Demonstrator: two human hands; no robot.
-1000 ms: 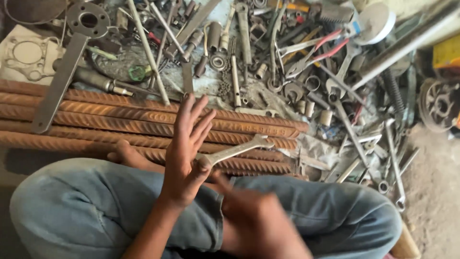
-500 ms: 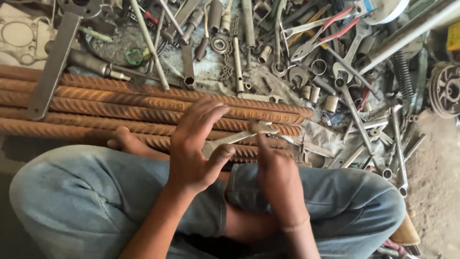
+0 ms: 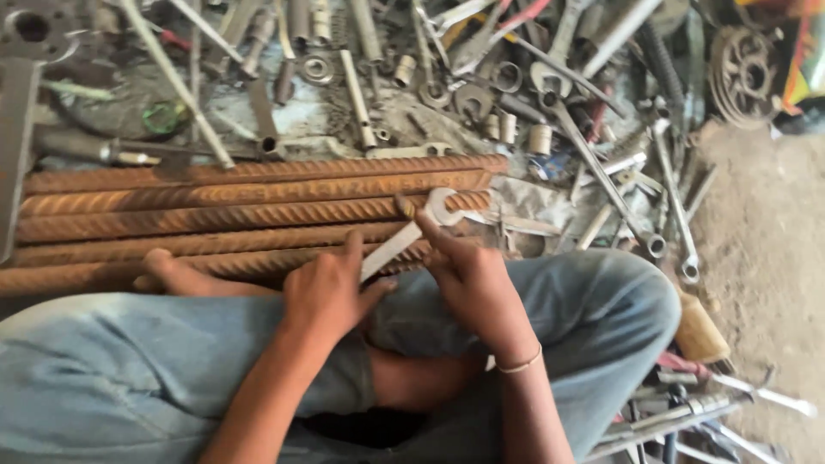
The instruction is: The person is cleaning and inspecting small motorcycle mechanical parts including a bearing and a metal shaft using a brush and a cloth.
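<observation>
Both hands have closed in on the spanner since half a second ago, when the left hand was spread loosely over it; a second ago that hand was wide open with fingers splayed. Left hand [image 3: 326, 292] now curled around the lower handle of the spanner [image 3: 404, 236], fingers folded, thumb out to the side. Right hand [image 3: 477, 279] pinches the upper shaft just below the open jaw end, fingers bent, grip looks firm. Judged: the tool is now held two-handed and steady. Spanner lies slanted over the rusty ribbed bars [image 3: 241, 202], just above the knees in blue jeans [image 3: 593, 301]. Beyond the bars, scattered spanners, sockets and rods [image 3: 550, 103] on the ground.
</observation>
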